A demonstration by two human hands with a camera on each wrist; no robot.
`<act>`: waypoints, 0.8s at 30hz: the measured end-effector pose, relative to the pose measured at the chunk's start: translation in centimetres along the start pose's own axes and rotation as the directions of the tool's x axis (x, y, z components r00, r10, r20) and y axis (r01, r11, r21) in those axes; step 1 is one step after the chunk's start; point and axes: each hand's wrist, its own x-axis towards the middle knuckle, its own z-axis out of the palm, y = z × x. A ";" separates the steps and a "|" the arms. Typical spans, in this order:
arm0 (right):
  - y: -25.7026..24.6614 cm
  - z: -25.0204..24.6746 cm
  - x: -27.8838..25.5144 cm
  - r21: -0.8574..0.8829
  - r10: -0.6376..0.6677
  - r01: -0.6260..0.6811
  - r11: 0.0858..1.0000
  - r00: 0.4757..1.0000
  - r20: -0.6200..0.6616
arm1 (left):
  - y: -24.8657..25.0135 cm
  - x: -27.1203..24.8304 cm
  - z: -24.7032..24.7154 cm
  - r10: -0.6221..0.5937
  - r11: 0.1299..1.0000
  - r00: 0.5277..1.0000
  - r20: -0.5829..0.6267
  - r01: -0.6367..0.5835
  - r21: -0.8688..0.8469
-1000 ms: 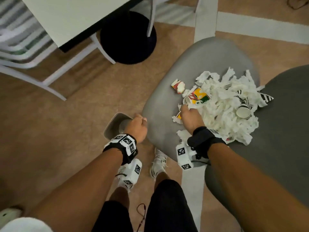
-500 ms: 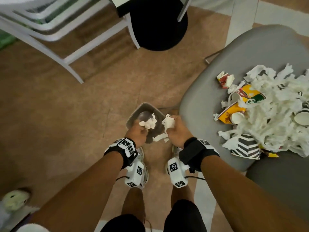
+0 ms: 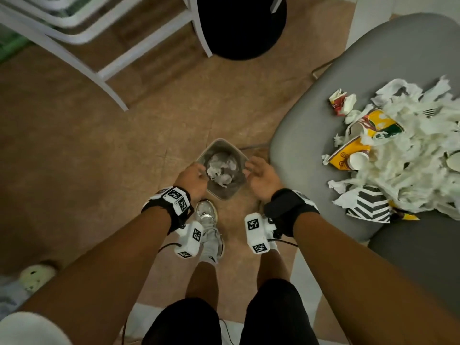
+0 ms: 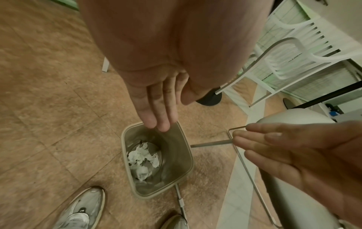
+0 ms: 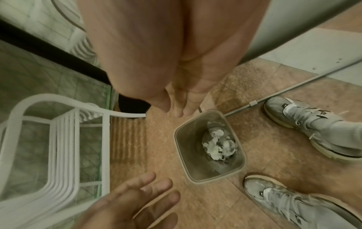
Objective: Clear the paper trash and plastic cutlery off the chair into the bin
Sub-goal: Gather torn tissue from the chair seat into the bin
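Hovering over the bin (image 3: 225,168), the left hand (image 3: 193,179) and right hand (image 3: 261,176) are being held wide and empty; the paper and cutlery pile (image 3: 398,150) at three o'clock is judged next.

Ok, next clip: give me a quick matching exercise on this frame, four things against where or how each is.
Things:
1. left hand
2. bin
3. striped paper cup
4. crumpled white paper

States:
A. at the near edge of the pile on the grey chair
B. on the floor between both hands
C. at the bottom of the bin
D. empty, fingers straight over the bin's rim

Pairs: 1-D, 2-B, 3-A, 4-C
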 end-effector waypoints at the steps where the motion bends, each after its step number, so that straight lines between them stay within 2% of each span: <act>1: -0.2 -0.9 -0.1 0.022 -0.007 0.007 1.000 1.000 -0.002 | 0.3 0.1 0.0 0.007 1.000 1.000 0.005 -0.007 -0.002; 4: -0.7 -4.0 -0.8 0.172 0.005 -0.011 0.985 0.999 0.035 | 2.2 0.1 0.4 0.030 1.000 0.999 -0.011 -0.030 -0.009; 7: -1.4 -7.6 -2.0 0.186 -0.042 0.031 0.982 0.997 0.058 | 5.1 -0.2 1.2 0.080 0.994 0.997 -0.003 -0.079 0.069; 10: -1.6 -10.8 -2.8 0.221 -0.067 0.069 0.973 0.998 -0.019 | 10.1 -1.8 2.6 0.157 0.976 0.988 0.011 -0.157 0.150; 14: -0.8 -16.0 -4.7 0.163 -0.072 0.087 0.983 0.993 -0.096 | 18.1 -3.8 5.9 0.285 0.913 0.958 0.033 -0.282 0.295; 19: 4.6 -24.9 -5.5 0.089 -0.016 0.037 0.995 0.974 -0.228 | 26.8 -4.1 13.3 0.401 0.801 0.890 0.214 -0.455 0.390; 24: 7.1 -32.9 -9.8 0.112 0.083 -0.040 0.993 0.908 -0.410 | 32.1 -5.9 21.5 0.486 0.642 0.780 0.394 -0.625 0.444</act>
